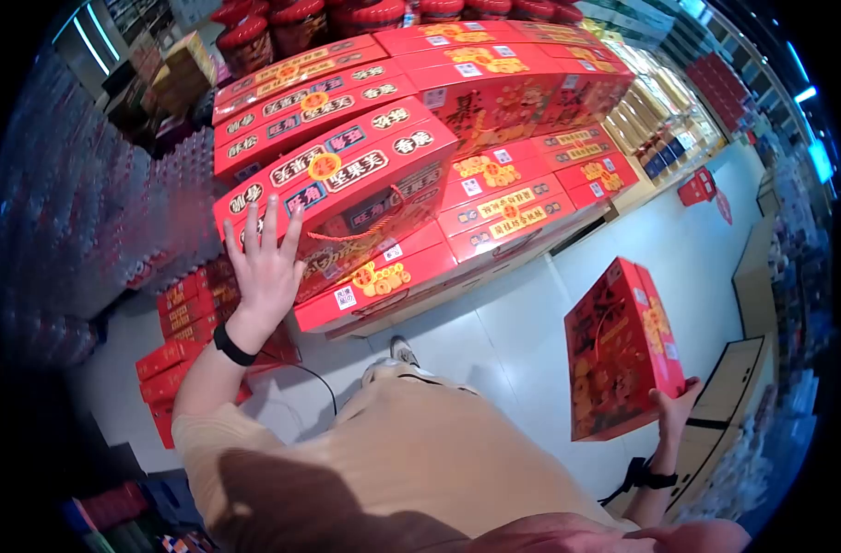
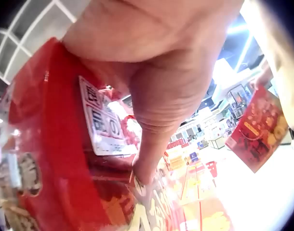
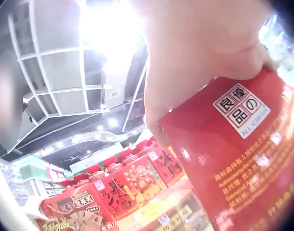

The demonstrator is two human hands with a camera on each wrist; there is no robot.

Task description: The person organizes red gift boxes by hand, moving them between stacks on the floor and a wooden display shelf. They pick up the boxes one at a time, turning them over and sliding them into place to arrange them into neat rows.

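Observation:
My left hand (image 1: 266,276) rests on the near end of a red gift box (image 1: 356,138), its fingers spread and straight over the top. In the left wrist view, the thumb (image 2: 146,166) reaches down along the side of that box, near a white label. Out to the right, my right hand (image 1: 676,410) grips another red gift box (image 1: 614,355) by its end, thumb on one face. This box hangs tilted above the floor. The right wrist view shows a white square logo (image 3: 241,110) on the end under the palm; the fingers on the far face are mostly hidden.
Stacked red gift boxes (image 1: 508,217) form a stepped display in front of me. Red lidded jars (image 1: 370,17) stand behind it. Bottled drinks (image 1: 116,207) are piled at left, with smaller red boxes (image 1: 185,309) on the floor. A low cabinet (image 1: 729,382) stands at right.

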